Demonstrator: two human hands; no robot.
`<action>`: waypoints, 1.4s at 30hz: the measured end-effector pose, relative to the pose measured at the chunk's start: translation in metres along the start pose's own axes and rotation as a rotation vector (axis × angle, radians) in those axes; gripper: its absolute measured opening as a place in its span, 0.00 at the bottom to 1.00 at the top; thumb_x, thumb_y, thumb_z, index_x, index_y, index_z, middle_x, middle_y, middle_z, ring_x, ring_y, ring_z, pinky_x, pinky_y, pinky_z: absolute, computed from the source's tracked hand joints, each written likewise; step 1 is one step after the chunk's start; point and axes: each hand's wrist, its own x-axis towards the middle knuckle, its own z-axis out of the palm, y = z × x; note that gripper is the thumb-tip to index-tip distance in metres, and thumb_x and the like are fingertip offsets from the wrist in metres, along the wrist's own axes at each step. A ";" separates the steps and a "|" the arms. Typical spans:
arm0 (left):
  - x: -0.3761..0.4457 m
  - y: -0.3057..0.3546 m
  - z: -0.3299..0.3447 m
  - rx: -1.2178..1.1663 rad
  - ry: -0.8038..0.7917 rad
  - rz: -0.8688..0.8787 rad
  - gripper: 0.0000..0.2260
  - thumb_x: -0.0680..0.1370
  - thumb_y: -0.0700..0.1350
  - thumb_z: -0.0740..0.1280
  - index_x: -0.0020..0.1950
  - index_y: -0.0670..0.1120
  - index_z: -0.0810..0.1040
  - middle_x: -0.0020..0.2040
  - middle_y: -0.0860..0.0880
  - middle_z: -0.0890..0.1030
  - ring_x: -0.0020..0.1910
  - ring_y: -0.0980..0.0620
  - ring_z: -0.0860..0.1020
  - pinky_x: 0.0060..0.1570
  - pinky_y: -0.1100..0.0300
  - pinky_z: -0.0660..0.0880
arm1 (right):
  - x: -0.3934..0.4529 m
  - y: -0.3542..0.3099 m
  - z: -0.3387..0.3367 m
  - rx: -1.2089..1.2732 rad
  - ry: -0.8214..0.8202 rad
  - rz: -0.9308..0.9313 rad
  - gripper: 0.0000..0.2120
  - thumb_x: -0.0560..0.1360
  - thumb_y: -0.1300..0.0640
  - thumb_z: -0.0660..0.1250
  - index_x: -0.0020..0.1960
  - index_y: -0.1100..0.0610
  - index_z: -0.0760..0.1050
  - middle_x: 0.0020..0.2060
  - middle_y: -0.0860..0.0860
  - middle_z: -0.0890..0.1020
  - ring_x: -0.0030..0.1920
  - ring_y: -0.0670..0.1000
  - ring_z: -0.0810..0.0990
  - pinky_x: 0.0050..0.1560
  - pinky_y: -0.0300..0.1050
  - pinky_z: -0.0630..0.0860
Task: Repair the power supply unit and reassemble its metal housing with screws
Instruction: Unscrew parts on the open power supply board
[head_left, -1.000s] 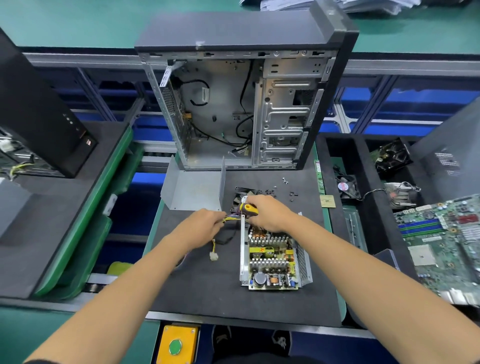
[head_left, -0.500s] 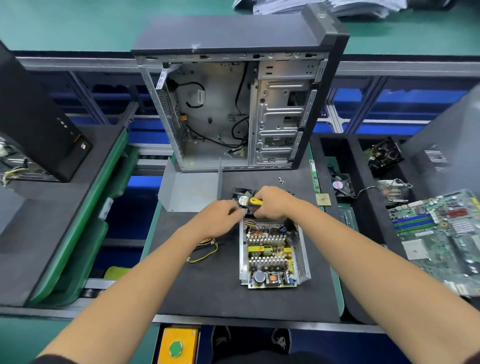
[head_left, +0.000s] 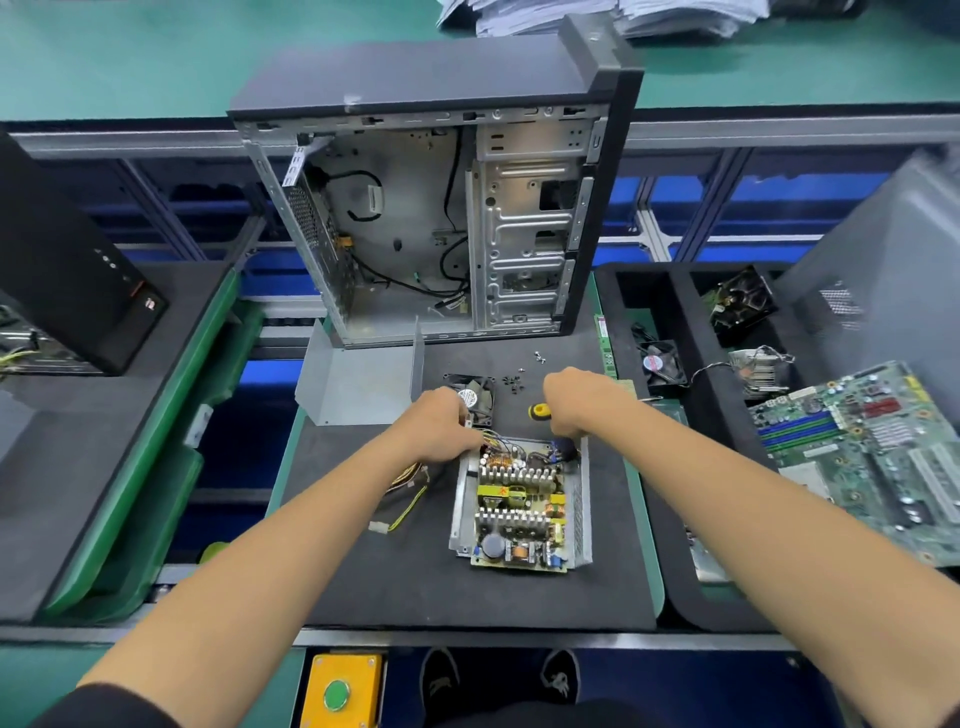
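Observation:
The open power supply unit (head_left: 519, 506) lies on the black mat, its circuit board and heatsinks showing inside the metal tray. My left hand (head_left: 439, 426) is at the unit's far left corner, fingers curled round the bundle of wires (head_left: 410, 480) that trails off to the left. My right hand (head_left: 582, 402) hovers over the far right corner and grips a screwdriver, of which only the yellow handle end (head_left: 540, 411) shows. The bent grey housing cover (head_left: 358, 384) stands on the mat's far left. A small black fan (head_left: 475, 399) lies just beyond my left hand.
Loose screws (head_left: 514, 382) lie between the fan and the open PC tower (head_left: 441, 223). On the right, black foam trays (head_left: 685, 322) hold fans and a heatsink, and a motherboard (head_left: 862, 452) lies there. A black tower (head_left: 62, 275) stands on the left. A yellow button box (head_left: 340, 688) sits at the front edge.
My right hand moved with the screwdriver from the unit's far left corner to its far right. My left hand slid along the wires up to the unit's far left corner.

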 end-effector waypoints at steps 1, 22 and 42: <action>0.002 0.007 -0.002 0.038 -0.002 0.019 0.08 0.69 0.43 0.67 0.32 0.40 0.73 0.29 0.43 0.71 0.30 0.47 0.66 0.30 0.58 0.63 | -0.001 0.005 -0.001 0.006 -0.039 -0.006 0.10 0.71 0.64 0.63 0.35 0.58 0.64 0.33 0.54 0.72 0.28 0.51 0.70 0.31 0.44 0.69; 0.049 0.081 0.030 0.316 -0.157 0.332 0.10 0.76 0.41 0.66 0.56 0.43 0.80 0.54 0.46 0.81 0.52 0.46 0.76 0.52 0.57 0.70 | -0.027 0.047 0.032 0.369 -0.763 -0.274 0.18 0.70 0.64 0.72 0.57 0.69 0.73 0.28 0.53 0.75 0.19 0.46 0.62 0.22 0.33 0.57; -0.013 -0.029 0.012 0.189 -0.501 -0.146 0.14 0.71 0.48 0.75 0.49 0.39 0.79 0.33 0.48 0.80 0.28 0.54 0.77 0.34 0.62 0.75 | -0.024 -0.041 0.002 0.079 -0.212 -0.120 0.09 0.72 0.59 0.70 0.45 0.62 0.71 0.33 0.51 0.77 0.28 0.51 0.75 0.33 0.45 0.75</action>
